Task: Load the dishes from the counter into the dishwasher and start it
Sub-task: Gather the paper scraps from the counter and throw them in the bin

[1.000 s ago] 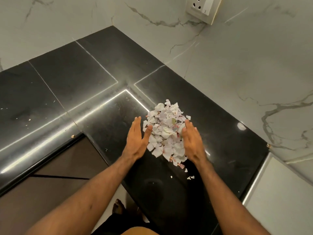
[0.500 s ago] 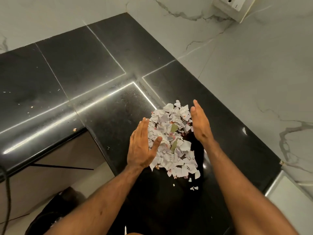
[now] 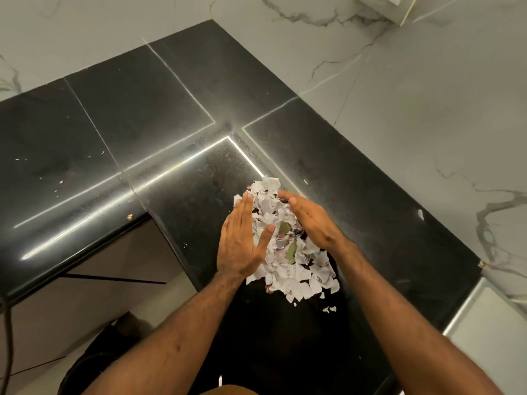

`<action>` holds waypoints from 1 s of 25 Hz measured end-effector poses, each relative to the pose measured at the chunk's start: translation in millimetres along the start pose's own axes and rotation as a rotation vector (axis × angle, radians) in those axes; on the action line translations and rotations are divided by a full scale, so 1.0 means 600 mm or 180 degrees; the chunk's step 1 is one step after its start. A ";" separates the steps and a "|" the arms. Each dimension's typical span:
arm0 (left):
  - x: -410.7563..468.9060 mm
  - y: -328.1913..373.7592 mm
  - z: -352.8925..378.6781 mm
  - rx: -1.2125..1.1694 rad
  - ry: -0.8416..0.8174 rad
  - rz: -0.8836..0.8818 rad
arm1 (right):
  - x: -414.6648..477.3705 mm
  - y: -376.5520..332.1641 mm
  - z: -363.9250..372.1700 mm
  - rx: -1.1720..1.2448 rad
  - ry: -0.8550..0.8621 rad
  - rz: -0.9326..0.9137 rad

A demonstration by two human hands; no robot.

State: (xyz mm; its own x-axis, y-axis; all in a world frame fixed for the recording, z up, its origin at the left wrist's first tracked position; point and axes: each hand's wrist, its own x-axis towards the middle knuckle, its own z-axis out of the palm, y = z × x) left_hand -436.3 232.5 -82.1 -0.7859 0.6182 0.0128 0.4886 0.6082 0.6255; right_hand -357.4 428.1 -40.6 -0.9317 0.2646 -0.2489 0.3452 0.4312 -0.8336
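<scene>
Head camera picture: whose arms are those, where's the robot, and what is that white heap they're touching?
There is no robot here. The arms belong to a person, and the camera sits on that person's head, looking forward and down, so you see what they see. The left hand and the right hand are bare. Between them lies a pile of torn paper scraps on a shiny black counter that runs into a corner of a white marble wall. The left hand presses flat against the pile's left side with straight fingers. The right hand rests on its right side. Neither hand grips anything; together they hem the pile in. A few loose scraps lie nearer the person. No dishes or dishwasher show in this picture.
</scene>
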 end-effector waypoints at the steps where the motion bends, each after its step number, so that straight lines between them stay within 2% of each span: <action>1: -0.001 0.001 -0.001 -0.0016 -0.0010 -0.0001 | 0.000 -0.004 -0.003 0.0094 0.0083 0.0003; 5: 0.000 0.000 -0.013 -0.0339 -0.0100 -0.0041 | 0.044 -0.036 -0.018 -0.0101 0.0284 -0.0127; 9: 0.013 -0.008 -0.026 -0.0881 -0.0368 -0.0338 | 0.068 -0.052 0.005 -0.0380 -0.0197 -0.0204; 12: 0.020 -0.018 -0.038 -0.0983 -0.0636 -0.0257 | 0.042 -0.042 0.029 -0.0502 -0.0351 -0.0345; 17: 0.030 -0.026 -0.083 -0.0140 -0.0892 0.0136 | -0.038 -0.039 0.011 -0.0624 0.0613 -0.0260; 22: 0.037 -0.011 -0.104 0.0386 -0.1591 0.0647 | -0.092 -0.037 0.009 -0.1521 -0.0083 -0.0174; 25: 0.052 -0.004 -0.106 0.0764 -0.1622 0.0642 | -0.093 -0.041 0.014 -0.1605 -0.0058 -0.0066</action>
State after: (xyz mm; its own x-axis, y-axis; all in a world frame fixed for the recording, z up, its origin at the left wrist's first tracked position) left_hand -486.1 218.8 -33.6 -0.4169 0.8580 -0.3000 0.7279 0.5128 0.4552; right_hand -314.9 395.5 -10.2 -0.9392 0.2385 -0.2471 0.3342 0.8004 -0.4977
